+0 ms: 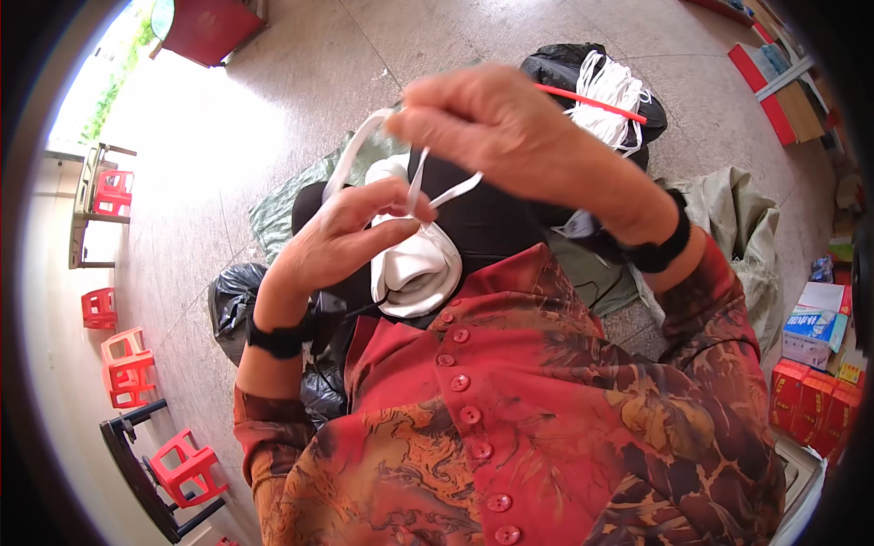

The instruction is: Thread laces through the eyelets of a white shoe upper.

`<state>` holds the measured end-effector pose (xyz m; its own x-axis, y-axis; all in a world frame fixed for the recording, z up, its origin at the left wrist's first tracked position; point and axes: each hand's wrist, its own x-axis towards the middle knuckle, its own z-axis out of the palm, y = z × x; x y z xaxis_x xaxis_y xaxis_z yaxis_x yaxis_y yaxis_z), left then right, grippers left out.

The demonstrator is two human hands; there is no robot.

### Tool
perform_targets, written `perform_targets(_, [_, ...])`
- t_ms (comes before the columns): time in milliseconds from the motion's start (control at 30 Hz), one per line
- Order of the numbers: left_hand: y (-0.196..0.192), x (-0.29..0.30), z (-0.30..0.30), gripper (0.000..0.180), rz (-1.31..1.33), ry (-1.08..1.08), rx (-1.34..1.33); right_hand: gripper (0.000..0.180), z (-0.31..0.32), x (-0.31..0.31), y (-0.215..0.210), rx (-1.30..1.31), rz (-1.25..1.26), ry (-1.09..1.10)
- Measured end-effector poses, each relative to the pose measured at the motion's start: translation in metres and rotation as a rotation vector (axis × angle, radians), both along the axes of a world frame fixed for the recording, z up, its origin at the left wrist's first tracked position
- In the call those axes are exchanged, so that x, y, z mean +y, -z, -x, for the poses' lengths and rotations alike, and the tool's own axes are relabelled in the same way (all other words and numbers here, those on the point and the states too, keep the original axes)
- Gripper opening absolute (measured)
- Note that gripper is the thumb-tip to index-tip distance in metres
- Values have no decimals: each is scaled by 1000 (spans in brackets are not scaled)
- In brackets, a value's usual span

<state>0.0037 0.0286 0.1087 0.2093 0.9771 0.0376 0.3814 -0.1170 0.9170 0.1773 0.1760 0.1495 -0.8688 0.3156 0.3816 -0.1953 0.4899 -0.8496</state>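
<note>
White flat strap point(446, 193) pinched taut by left hand point(341, 238) and right hand point(492, 123)

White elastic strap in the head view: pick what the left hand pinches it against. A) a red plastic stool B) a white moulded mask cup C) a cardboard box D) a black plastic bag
B: the left hand pinches the white elastic strap just above the white moulded mask cup.

Daylight is flooding in from the upper left, blowing out the floor point(173, 118) there. Fisheye bending is darkening the rim; the raised right hand point(510, 136) is looking slightly soft.
</note>
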Motion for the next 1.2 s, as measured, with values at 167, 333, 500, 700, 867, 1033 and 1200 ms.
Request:
perform_targets(167, [0, -39, 3, 34, 153, -309, -65, 29, -25, 41, 14, 5, -162, 167])
perform_targets(333, [19, -78, 13, 36, 68, -578, -423, 35, -71, 72, 29, 130, -80, 552])
perform_targets(500, [42, -104, 37, 39, 47, -786, -770, 26, -73, 72, 73, -85, -252, 528])
perform_targets(700, [52, -143, 117, 34, -53, -1259, -920, 27, -39, -20, 76, -391, 143, 63])
perform_targets(867, [76, -167, 158, 32, -71, -1143, -1531, 8, -25, -38, 111, -387, 126, -55])
perform_targets(1033, [73, -161, 141, 30, -30, -1157, -1594, 9, -15, -38, 124, -346, 35, -42])
perform_targets(1200, [86, -160, 149, 29, -23, -1082, -1619, 7, -13, -36, 130, -329, 20, 9])
